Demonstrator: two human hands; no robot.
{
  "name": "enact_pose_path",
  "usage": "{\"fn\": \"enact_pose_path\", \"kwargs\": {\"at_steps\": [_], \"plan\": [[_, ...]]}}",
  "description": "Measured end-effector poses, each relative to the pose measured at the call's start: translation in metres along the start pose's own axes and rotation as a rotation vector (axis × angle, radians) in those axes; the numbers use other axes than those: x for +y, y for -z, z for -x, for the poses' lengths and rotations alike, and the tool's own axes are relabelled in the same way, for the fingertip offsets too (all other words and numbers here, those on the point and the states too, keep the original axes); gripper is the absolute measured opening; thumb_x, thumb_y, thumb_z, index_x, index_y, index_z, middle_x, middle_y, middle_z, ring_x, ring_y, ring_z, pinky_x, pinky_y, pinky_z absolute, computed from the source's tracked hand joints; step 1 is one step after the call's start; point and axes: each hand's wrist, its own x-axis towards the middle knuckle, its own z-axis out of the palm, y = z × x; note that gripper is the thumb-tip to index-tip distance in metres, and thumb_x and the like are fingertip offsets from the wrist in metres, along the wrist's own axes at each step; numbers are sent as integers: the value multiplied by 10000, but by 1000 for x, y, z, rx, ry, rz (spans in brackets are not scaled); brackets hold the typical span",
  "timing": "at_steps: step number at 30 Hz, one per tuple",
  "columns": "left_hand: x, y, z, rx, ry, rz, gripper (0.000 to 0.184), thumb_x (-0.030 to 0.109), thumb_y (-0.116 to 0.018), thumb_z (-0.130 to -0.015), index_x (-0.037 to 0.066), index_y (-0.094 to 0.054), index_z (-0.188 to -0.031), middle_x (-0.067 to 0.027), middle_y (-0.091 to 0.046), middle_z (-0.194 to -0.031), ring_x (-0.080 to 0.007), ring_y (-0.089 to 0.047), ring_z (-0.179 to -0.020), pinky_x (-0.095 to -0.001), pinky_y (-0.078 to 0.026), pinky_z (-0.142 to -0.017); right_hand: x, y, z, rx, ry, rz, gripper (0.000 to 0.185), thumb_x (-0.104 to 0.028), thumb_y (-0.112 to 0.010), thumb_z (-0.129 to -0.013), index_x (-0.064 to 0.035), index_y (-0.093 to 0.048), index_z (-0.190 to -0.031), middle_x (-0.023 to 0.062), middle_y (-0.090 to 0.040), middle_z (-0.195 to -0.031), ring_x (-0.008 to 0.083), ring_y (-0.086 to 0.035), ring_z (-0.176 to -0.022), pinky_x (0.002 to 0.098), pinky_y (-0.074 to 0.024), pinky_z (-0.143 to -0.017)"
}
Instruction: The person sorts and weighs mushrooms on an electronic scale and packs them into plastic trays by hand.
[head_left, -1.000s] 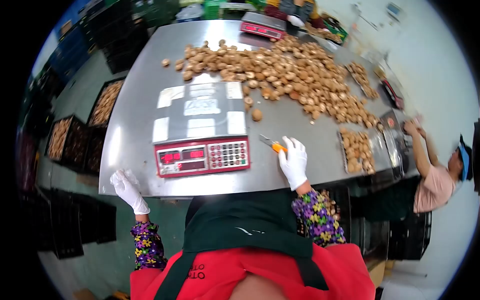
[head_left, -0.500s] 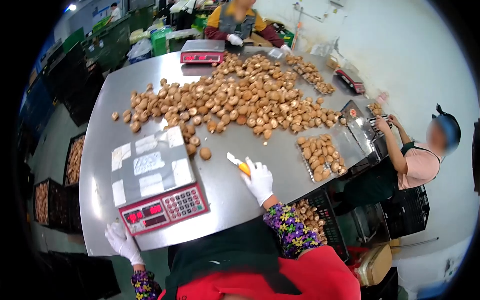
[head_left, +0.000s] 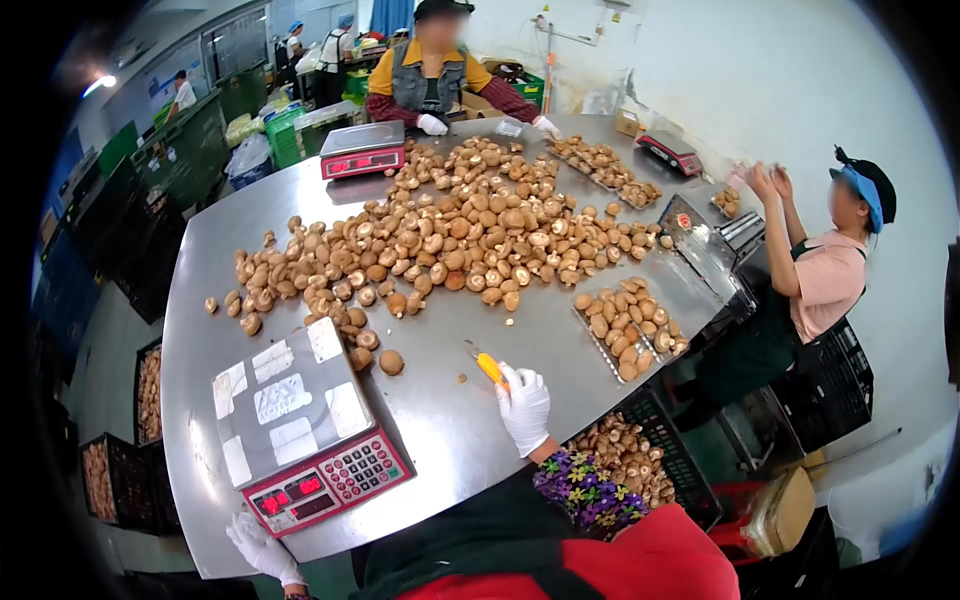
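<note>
My right hand (head_left: 524, 408), in a white glove, is closed round an orange-handled knife (head_left: 489, 366) whose blade points up and left over the steel table. My left hand (head_left: 262, 549), gloved too, is at the table's near edge, beside the lower left corner of a red scale (head_left: 327, 481) with a grey plate. Its fingers are partly spread, with nothing visible in them. Beyond the knife lies a large heap of brown mushrooms (head_left: 455, 235). A single mushroom (head_left: 391, 362) sits just right of the scale.
Packed mushroom trays (head_left: 628, 326) lie on the right. Below the right table edge stands a black crate (head_left: 668, 453) of mushrooms. One person (head_left: 430, 75) is across the table near another scale (head_left: 362, 150); a co-worker (head_left: 826, 262) stands at the right by a metal device (head_left: 707, 248).
The view has swung up and right, bringing in the person across the table. The co-worker at the right has raised both hands. My right hand still holds the knife.
</note>
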Motion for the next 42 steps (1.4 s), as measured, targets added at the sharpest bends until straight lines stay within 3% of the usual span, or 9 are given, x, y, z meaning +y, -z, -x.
{"fn": "enact_pose_path", "kwargs": {"at_steps": [5, 13, 16, 23, 27, 32, 34, 38, 42], "plan": [[-23, -7, 1, 26, -26, -96, 443, 54, -573, -895, 38, -530, -1336, -221, -480, -1410, -343, -406, -1357, -399, -323, -1106, -3, 1, -1, -146, 80, 66, 386, -250, -683, -825, -175, -643, -1202, 52, -573, -933, 261, -559, -872, 401, -460, -717], [-16, -6, 0, 15, 37, -104, 543, 3, -588, -829, 64, -516, -1364, -226, -433, -1452, -346, -376, -1380, -398, -310, -1121, -3, 2, 1, -51, 139, -33, 400, -229, -681, -817, -181, -639, -1212, 58, -573, -930, 255, -565, -841, 394, -460, -700], [-18, -7, 1, 38, 21, -59, 517, 8, -586, -844, 59, -520, -1354, -228, -429, -1453, -361, -374, -1377, -406, -306, -1125, -3, 6, 1, -196, 119, 51, 400, -222, -672, -824, -178, -633, -1219, 63, -571, -936, 262, -566, -848, 402, -462, -701], [4, 5, -3, -13, 10, -109, 378, 129, -560, -930, 50, -550, -1299, -253, -487, -1384, -393, -423, -1329, -432, -346, -1085, -13, 10, -9, -134, 75, -330, 501, -65, -646, -811, -101, -542, -1301, 128, -565, -1002, 313, -597, -871, 383, -499, -776], [8, 7, -4, 10, -38, -175, 338, 175, -529, -967, 57, -560, -1283, -262, -524, -1324, -411, -449, -1291, -462, -378, -1049, -34, -5, -22, -194, -27, -590, 464, -64, -603, -882, -37, -498, -1333, 138, -562, -1032, 257, -599, -846, 341, -497, -759], [5, 4, -3, 26, -47, -182, 519, 44, -628, -811, 72, -526, -1319, -236, -500, -1361, -406, -477, -1256, -463, -393, -1028, -58, -30, -23, -263, -80, -803, 485, -107, -637, -888, -12, -486, -1339, 139, -540, -1001, 244, -575, -899, 345, -483, -799], [7, 8, -3, 20, -23, -198, 506, 47, -615, -822, 74, -526, -1320, -236, -503, -1355, -407, -480, -1249, -465, -395, -1022, -62, -36, -14, -344, -243, -892, 517, -79, -658, -860, -1, -481, -1339, 124, -527, -1011, 240, -557, -887, 340, -480, -808], [12, 8, -1, 28, -29, -228, 459, 62, -574, -862, 79, -530, -1318, -228, -532, -1312, -407, -490, -1232, -478, -399, -1004, -65, -27, -5, -332, -126, -689, 542, -29, -631, -853, 14, -446, -1360, 116, -512, -1061, 183, -515, -880, 298, -466, -814], [18, 11, -2, 23, -58, -235, 409, 107, -546, -907, 76, -538, -1314, -207, -562, -1284, -406, -492, -1240, -484, -394, -1007, -68, -10, 13, -320, -64, -602, 554, -24, -642, -820, 3, -456, -1341, 177, -514, -1101, 295, -554, -976, 365, -471, -872]]}}
